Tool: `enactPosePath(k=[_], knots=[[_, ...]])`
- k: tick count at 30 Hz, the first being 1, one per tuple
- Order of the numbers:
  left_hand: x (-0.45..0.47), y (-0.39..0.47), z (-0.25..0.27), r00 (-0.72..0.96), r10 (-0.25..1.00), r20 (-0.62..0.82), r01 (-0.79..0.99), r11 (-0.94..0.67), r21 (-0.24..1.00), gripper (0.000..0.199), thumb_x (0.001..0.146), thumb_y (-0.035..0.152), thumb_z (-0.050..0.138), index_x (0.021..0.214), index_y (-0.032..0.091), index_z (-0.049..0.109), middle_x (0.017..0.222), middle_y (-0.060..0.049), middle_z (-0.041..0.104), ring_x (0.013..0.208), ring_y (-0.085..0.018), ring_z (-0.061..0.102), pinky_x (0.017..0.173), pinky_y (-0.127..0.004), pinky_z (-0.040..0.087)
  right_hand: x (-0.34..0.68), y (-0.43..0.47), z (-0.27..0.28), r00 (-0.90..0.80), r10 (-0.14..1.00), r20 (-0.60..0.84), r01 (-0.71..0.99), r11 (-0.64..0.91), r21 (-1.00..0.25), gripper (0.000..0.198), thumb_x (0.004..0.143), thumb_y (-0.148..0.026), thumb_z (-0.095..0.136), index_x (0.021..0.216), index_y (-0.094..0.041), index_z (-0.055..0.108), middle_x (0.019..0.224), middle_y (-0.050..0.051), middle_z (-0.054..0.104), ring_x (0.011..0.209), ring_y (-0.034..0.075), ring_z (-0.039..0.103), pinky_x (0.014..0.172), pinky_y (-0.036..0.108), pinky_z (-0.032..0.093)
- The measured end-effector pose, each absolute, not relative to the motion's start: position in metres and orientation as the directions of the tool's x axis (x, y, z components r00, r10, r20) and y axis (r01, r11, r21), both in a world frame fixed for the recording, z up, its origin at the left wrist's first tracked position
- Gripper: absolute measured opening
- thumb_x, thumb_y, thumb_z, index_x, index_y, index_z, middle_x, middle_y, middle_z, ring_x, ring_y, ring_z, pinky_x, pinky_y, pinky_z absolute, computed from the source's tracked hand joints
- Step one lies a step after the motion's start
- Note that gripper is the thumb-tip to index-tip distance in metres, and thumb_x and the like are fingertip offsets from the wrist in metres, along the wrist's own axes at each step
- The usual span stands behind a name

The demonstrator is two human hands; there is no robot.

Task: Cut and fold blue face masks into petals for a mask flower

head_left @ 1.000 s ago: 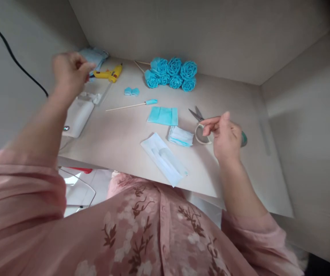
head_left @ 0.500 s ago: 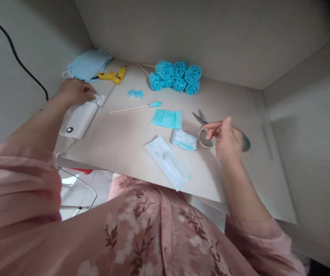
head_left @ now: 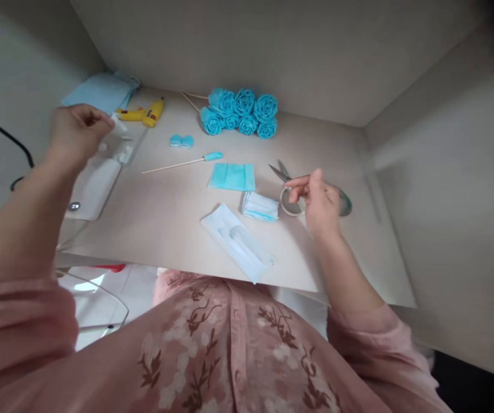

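Note:
At the far left my left hand (head_left: 81,129) is closed in a pinch on a small white scrap (head_left: 119,125), raised over a white device (head_left: 92,189) that looks like a power bank. More white scraps (head_left: 124,154) lie at that device's far end. My right hand (head_left: 321,201) hovers at the right with fingers loosely apart and nothing visible in it. Scissors (head_left: 280,171) and a tape roll (head_left: 284,207) are beside and partly behind it. Past its wrist shows a green-edged thing (head_left: 345,202), mostly hidden.
Blue paper-like roses (head_left: 244,112) on sticks lie at the back. A yellow glue gun (head_left: 150,113) and blue masks (head_left: 100,92) are back left. Mid-table are a blue bow-shaped piece (head_left: 181,141), a stick with blue tip (head_left: 186,164), a blue rectangle (head_left: 232,176), folded pieces (head_left: 260,206) and an opened mask (head_left: 238,244).
My left hand has lifted from the scraps, with a white scrap now showing in its pinch. The view has swung right, shifting everything leftward. My right hand keeps its place by the scissors.

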State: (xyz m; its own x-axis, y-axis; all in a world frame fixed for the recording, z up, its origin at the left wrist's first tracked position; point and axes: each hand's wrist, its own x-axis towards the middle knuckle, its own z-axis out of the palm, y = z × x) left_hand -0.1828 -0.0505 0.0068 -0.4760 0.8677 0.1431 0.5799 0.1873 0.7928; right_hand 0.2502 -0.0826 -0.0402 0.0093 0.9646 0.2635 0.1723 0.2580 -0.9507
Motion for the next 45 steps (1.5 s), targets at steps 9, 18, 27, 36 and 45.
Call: enactPosePath(k=[9,18,27,36,45], knots=[[-0.007,-0.117,-0.001,0.284,0.944,-0.170,-0.108,0.207,0.972,0.025,0.077,0.034,0.077,0.068,0.014,0.065,0.057,0.000,0.054,0.056,-0.009,0.050,0.057,-0.024,0.036,0.213,-0.107,-0.017,-0.359,0.750,0.556,0.350,0.660,-0.665,0.027,0.095,-0.034,0.062,0.118,-0.024,0.072,0.103,0.004,0.073,0.087,0.014,0.069,0.071,0.026,0.057],[0.025,-0.117,-0.009,0.382,0.896,-0.227,-0.215,0.324,0.921,0.021,0.077,0.031,0.080,0.073,0.013,0.070,0.065,0.000,0.057,0.058,-0.007,0.047,0.058,-0.023,0.037,0.207,-0.114,-0.024,-0.433,0.628,0.647,0.536,0.756,-0.375,0.026,0.097,-0.033,0.059,0.114,-0.021,0.074,0.104,0.006,0.073,0.091,0.016,0.070,0.081,0.029,0.059],[0.023,-0.120,-0.009,0.422,0.845,-0.328,-0.368,0.490,0.790,0.011,0.084,0.022,0.072,0.086,0.011,0.072,0.081,-0.004,0.064,0.065,-0.009,0.055,0.060,-0.022,0.041,0.209,-0.100,-0.027,-0.472,0.548,0.690,0.519,0.806,-0.285,0.021,0.099,-0.024,0.057,0.109,-0.021,0.075,0.096,0.004,0.075,0.084,0.014,0.070,0.075,0.025,0.057],[0.024,-0.132,0.002,0.444,0.862,-0.245,-0.237,0.376,0.896,0.023,0.085,0.021,0.067,0.106,0.013,0.073,0.084,-0.005,0.068,0.068,-0.011,0.057,0.065,-0.026,0.043,0.215,-0.095,-0.022,-0.439,0.556,0.706,0.498,0.805,-0.323,0.023,0.099,-0.028,0.056,0.091,-0.018,0.075,0.086,0.003,0.074,0.076,0.012,0.067,0.068,0.025,0.053],[0.031,-0.136,0.001,0.334,0.937,-0.105,-0.274,0.203,0.940,0.030,0.083,0.026,0.071,0.111,0.017,0.076,0.080,-0.005,0.070,0.067,-0.011,0.056,0.066,-0.027,0.044,0.202,-0.084,-0.024,-0.066,0.954,0.292,0.236,0.299,-0.925,0.031,0.091,-0.047,0.064,0.077,-0.020,0.064,0.067,-0.003,0.061,0.057,0.008,0.050,0.057,0.024,0.045]])
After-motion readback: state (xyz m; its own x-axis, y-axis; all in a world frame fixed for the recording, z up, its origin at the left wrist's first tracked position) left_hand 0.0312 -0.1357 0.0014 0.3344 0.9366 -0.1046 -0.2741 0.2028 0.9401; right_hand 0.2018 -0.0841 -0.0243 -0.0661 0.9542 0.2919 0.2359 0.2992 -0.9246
